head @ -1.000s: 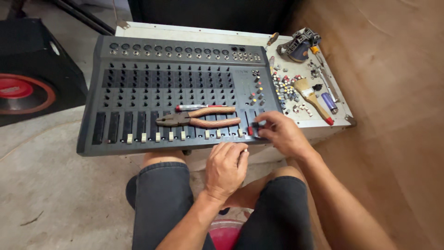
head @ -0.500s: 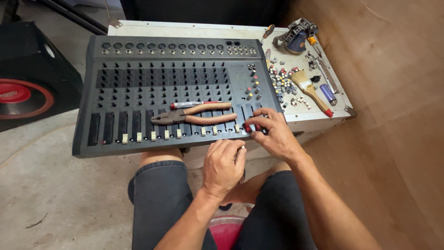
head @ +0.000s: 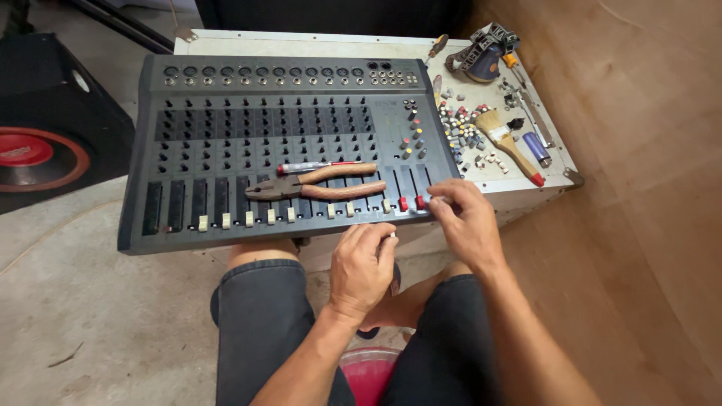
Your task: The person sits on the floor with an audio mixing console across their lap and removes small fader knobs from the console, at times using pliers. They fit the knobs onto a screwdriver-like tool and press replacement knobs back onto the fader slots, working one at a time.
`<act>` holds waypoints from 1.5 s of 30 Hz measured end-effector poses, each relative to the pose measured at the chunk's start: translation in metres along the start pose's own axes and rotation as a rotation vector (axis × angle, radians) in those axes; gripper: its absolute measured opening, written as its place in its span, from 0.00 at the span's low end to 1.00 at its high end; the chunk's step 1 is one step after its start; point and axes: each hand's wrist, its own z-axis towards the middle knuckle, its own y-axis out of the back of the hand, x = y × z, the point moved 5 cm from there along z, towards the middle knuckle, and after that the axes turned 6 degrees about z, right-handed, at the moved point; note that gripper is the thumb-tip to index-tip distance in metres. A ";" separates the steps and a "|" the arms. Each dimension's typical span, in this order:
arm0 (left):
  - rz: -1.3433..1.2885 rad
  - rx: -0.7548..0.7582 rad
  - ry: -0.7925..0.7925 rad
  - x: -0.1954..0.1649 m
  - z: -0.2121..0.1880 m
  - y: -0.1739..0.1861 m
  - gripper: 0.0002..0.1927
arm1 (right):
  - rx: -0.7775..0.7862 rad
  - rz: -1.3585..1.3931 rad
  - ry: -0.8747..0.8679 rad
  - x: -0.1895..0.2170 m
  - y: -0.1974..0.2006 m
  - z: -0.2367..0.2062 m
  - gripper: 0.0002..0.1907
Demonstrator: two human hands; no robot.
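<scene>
Head view: grey mixing console [head: 226, 143] lies on white bench [head: 519, 177]. Right hand [head: 466, 222] at console's near right corner, grip pinched on red fader cap [head: 421, 203]. Left hand [head: 362, 263] just below console's front edge, fingers curled around small white piece [head: 392, 236]. Orange-handled pliers [head: 320, 186] lie on console's fader rows. Loose knobs [head: 462, 128] and paintbrush [head: 508, 141] right of console.

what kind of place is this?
Probably an informal audio-repair spot on a bare floor, not a proper bench. A grey multi-channel mixing console with orange-handled pliers on it, a pile of loose small knob caps beside it, and a black red-coned loudspeaker at left.
</scene>
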 end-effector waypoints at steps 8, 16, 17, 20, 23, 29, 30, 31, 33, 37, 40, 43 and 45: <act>-1.154 0.340 0.795 0.042 -0.027 -0.032 0.07 | -0.079 0.485 -0.191 0.040 -0.055 -0.075 0.12; -1.586 0.398 1.048 0.053 -0.056 -0.014 0.09 | -0.077 0.220 0.071 0.093 -0.061 -0.087 0.13; -1.593 0.390 1.058 0.054 -0.057 -0.015 0.08 | -0.089 0.204 0.072 0.095 -0.061 -0.087 0.13; -1.520 0.414 1.050 0.059 -0.057 -0.019 0.08 | -0.115 0.146 0.099 0.099 -0.060 -0.088 0.11; -1.483 0.451 1.017 0.063 -0.055 -0.024 0.07 | -0.125 0.132 0.091 0.098 -0.061 -0.086 0.09; -1.478 0.474 1.053 0.067 -0.057 -0.032 0.06 | -0.136 0.076 0.082 0.091 -0.059 -0.089 0.09; -1.496 0.484 1.051 0.065 -0.058 -0.034 0.06 | -0.140 0.066 0.079 0.089 -0.057 -0.090 0.09; -1.493 0.500 1.046 0.065 -0.059 -0.035 0.07 | -0.137 0.089 0.070 0.087 -0.056 -0.090 0.09; -1.490 0.539 1.034 0.062 -0.058 -0.035 0.08 | -0.135 0.131 0.051 0.083 -0.054 -0.091 0.10; -1.531 0.545 1.030 0.056 -0.055 -0.036 0.09 | -0.129 0.314 -0.055 0.077 -0.056 -0.091 0.07; -1.521 0.528 1.030 0.058 -0.057 -0.035 0.09 | -0.150 0.295 -0.113 0.077 -0.058 -0.094 0.05; -1.556 0.518 1.014 0.061 -0.060 -0.040 0.09 | -0.147 0.209 -0.085 0.082 -0.057 -0.094 0.06; -1.565 0.512 1.015 0.064 -0.062 -0.042 0.09 | -0.159 0.095 0.123 0.094 -0.054 -0.094 0.08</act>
